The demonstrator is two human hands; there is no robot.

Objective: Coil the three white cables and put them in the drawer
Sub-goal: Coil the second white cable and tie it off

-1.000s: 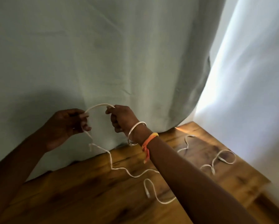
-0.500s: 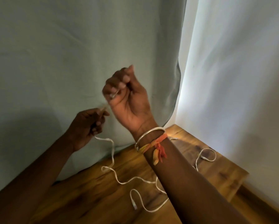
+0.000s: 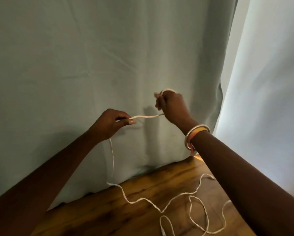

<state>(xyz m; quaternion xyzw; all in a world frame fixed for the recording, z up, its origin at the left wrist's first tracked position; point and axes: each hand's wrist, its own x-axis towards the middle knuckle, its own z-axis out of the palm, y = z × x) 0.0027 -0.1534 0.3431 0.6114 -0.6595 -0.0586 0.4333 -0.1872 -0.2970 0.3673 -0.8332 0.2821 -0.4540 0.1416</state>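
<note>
A thin white cable stretches between both hands, held up in front of a grey-green curtain. My left hand pinches it at the left. My right hand is closed on it higher up, with a small loop showing above the fist. From the left hand the cable hangs down to the wooden tabletop and trails right in loose bends. More white cable lies in loops at the lower right; where one cable ends and another begins I cannot tell. No drawer is in view.
The grey-green curtain hangs right behind the table. A pale sheer curtain with daylight fills the right side. The table's right edge is hidden under my right forearm, which wears a silver bangle and orange threads.
My right hand has come down from its raised position and moved right of the left hand. A short span of cable now stretches between the hands. The view has shifted left.
</note>
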